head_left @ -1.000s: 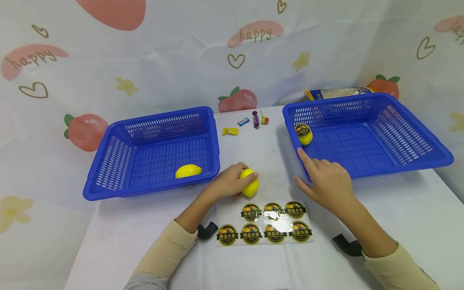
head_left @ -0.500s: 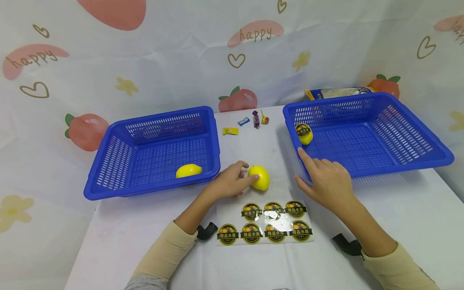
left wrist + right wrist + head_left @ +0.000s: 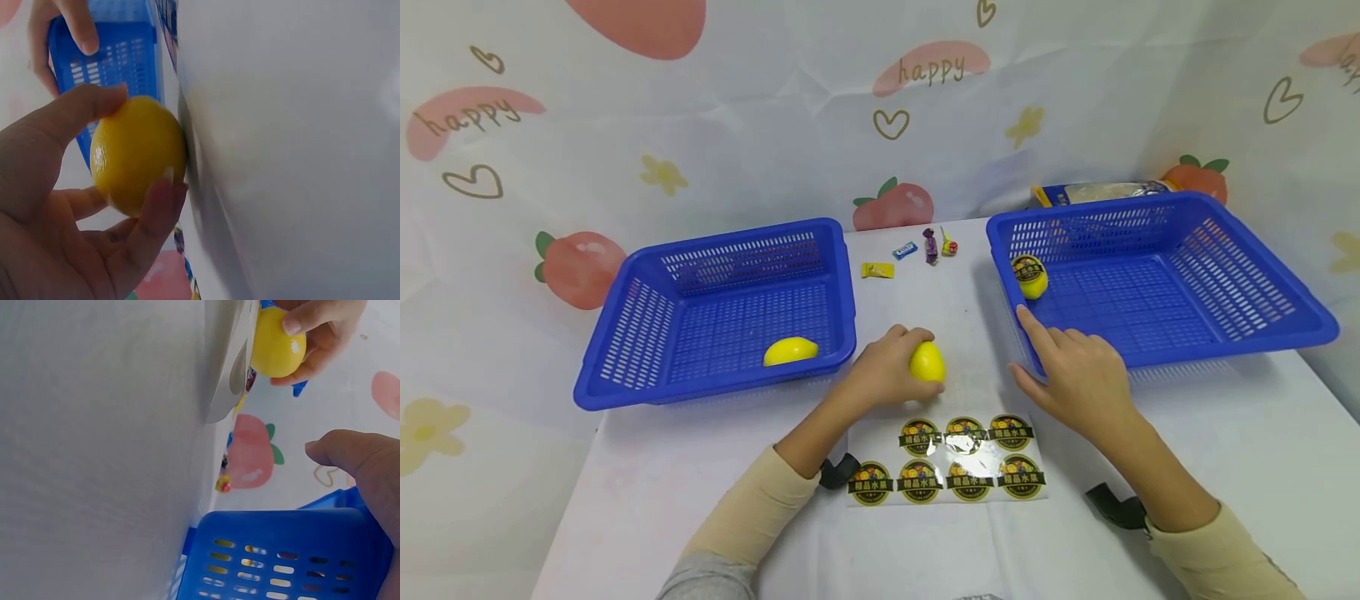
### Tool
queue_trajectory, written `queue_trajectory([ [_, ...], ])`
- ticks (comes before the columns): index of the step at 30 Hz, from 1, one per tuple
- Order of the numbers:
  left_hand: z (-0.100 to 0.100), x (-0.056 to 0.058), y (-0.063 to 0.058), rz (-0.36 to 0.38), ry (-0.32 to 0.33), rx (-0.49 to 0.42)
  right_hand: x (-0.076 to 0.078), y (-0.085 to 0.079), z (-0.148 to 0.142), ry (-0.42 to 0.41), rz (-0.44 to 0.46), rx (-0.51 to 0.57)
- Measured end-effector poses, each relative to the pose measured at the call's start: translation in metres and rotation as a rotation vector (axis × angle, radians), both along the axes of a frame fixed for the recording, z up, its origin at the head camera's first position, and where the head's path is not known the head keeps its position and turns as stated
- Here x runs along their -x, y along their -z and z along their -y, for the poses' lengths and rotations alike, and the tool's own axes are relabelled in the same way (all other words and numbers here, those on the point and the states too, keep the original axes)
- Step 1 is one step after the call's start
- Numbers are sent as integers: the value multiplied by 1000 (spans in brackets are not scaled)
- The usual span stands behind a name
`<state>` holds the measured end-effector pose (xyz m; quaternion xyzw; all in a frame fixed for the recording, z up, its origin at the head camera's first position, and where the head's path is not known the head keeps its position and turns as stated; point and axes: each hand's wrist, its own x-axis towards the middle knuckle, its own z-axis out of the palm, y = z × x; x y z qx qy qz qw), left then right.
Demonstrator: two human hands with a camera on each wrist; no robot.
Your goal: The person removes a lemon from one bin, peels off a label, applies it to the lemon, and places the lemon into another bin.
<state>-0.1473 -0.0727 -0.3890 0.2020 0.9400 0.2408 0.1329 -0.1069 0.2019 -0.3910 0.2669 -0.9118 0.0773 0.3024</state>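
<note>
My left hand (image 3: 887, 371) grips a yellow lemon (image 3: 928, 363) between thumb and fingers, just behind a sheet of round fruit stickers (image 3: 872, 442). In the left wrist view the thumb presses one side of the lemon (image 3: 137, 153) and the fingers curl round the other, close to the tabletop. My right hand (image 3: 1082, 383) rests at the right blue basket (image 3: 1002, 267), its straight index finger on the rim and its thumb spread outside. Inside that basket a lemon (image 3: 1035, 287) bears a black round sticker. Another lemon (image 3: 790, 352) without a visible sticker lies in the left blue basket (image 3: 715, 390).
Between the baskets, toward the back, lie a yellow candy (image 3: 877, 270), a blue candy (image 3: 906, 250), a purple candy (image 3: 931, 247) and a lollipop (image 3: 950, 247). A blue and yellow bag (image 3: 1112, 192) stands behind the right basket. A printed cloth hangs at the back.
My left hand first loosened on the lemon, which shifted right and turned. Now the fingers have closed round it again, from behind and in front. My right hand has stayed at the basket rim.
</note>
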Motion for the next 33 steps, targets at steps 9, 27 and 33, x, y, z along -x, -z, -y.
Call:
queue_trajectory([
  [9, 6, 6, 1, 8, -19, -28, 0, 0, 0, 3, -8, 2],
  [27, 18, 4, 6, 103, -22, -114, 0, 0, 0, -2, 5, 0],
  [33, 22, -1, 7, 114, -27, -178, -2, -2, -1, -12, 31, -11],
])
